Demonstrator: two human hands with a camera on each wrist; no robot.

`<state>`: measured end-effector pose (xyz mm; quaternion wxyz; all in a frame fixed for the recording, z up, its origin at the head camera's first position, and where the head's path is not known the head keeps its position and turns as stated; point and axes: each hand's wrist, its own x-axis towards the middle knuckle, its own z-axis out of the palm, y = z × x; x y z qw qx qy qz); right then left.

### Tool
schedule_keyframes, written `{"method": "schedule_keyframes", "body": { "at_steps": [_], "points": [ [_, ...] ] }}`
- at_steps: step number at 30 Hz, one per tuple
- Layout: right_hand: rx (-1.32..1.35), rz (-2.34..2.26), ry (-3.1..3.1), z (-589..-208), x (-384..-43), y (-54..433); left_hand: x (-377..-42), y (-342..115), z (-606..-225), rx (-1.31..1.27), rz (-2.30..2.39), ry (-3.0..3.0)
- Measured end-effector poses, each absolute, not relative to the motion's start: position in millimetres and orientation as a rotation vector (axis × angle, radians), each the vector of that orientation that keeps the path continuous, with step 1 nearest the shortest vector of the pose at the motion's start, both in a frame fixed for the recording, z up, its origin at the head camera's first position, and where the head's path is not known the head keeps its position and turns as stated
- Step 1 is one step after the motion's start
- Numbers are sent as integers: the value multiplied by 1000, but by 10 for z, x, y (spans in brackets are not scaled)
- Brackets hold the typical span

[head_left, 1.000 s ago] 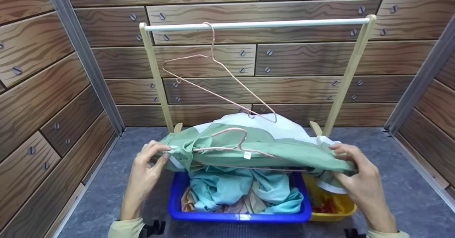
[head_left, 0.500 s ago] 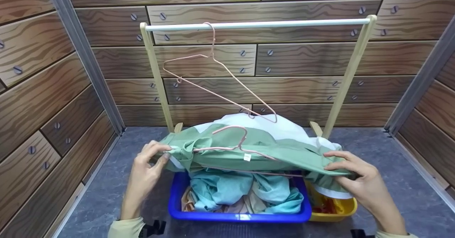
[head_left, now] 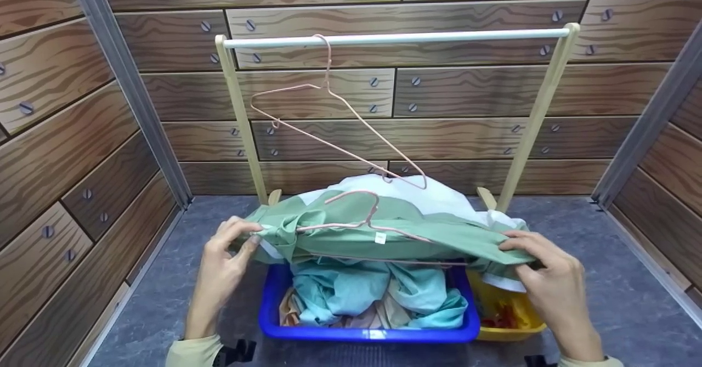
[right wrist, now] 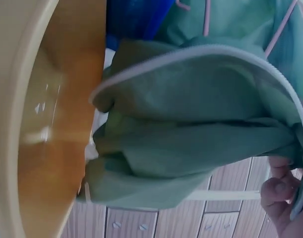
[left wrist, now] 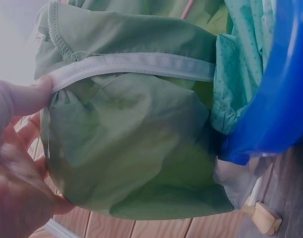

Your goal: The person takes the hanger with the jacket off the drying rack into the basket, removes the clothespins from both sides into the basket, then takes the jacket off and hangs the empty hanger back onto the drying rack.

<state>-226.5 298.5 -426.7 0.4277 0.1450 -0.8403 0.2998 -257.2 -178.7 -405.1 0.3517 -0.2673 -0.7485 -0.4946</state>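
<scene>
Left fingers [head_left: 235,227], right fingers [head_left: 531,243] tight on crumpled green cloth [head_left: 417,226], thin hook-topped hanger [head_left: 369,222] between

A staged booth, apparently. Brown wood-print panels [head_left: 466,92] edge the grey floor [head_left: 620,279], grey metal posts [head_left: 131,87] at its back corners.

We see wood-patterned walls [head_left: 466,92] across the top, grey metal posts [head_left: 130,82] left and right, mottled grey surface [head_left: 159,295] below.

Yellow tub [head_left: 507,334], seemingly red items [head_left: 505,318] inside
</scene>
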Motion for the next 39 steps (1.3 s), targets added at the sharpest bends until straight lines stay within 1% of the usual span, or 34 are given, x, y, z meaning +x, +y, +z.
{"method": "schedule_keyframes", "body": {
  "at_steps": [3,7,11,14,18,27,34,39],
  "points": [
    [316,837,-2137,-4250,-2253,2960,-2511,-1752,-3970,-692,-1269,-1925],
    [269,975,-2216,-4220,-2232,2960,-2497,-1747,-3953,-690,-1268,-1922],
    [287,1104,-2288,-4199,-2206,2974,-2525,-1757,-3983,-686,-1277,-1920],
    [337,1148,-2323,-4199,-2197,2990,-2618,-1800,-4096,-679,-1281,-1925],
    [363,1093,-2344,-4221,-2197,2989,-2705,-1850,-4215,-684,-1295,-1930],
    [379,843,-2314,-4308,-2275,2933,-2697,-1831,-4205,-681,-1288,-1941],
    [167,852,-2612,-4277,-2288,2938,-2692,-1823,-4196,-673,-1310,-1909],
    [143,903,-2755,-4286,-2305,2957,-2680,-1825,-4205,-662,-1346,-1902]
  ]
}}
